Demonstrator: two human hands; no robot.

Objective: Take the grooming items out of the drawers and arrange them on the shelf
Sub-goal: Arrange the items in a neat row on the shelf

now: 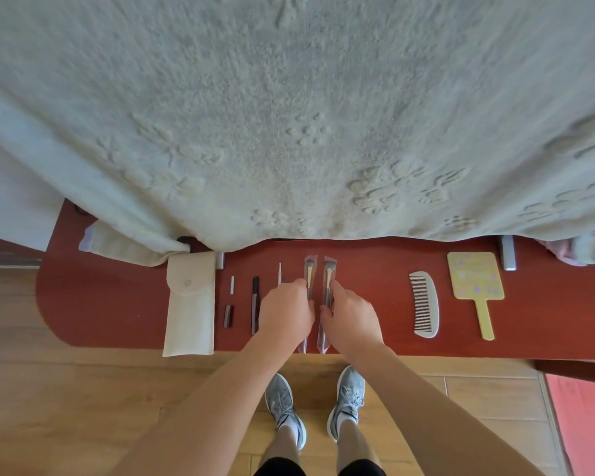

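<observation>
Red shelf [375, 304] bears two wrapped brushes [329, 280], left hand [285, 310] and right hand [352, 316] each gripping one.

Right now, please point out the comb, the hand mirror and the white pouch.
comb [419, 305]: head view, on the teeth.
hand mirror [475, 275]: head view, on the yellow panel.
white pouch [189, 314]: head view, below the flap.

Shelf [375, 314]: pouch [189, 304], brushes [329, 271], comb [424, 304], mirror [474, 276]

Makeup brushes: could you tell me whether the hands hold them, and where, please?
Left hand grips the left makeup brush mid-handle; right hand pinches the right makeup brush mid-handle.
</observation>
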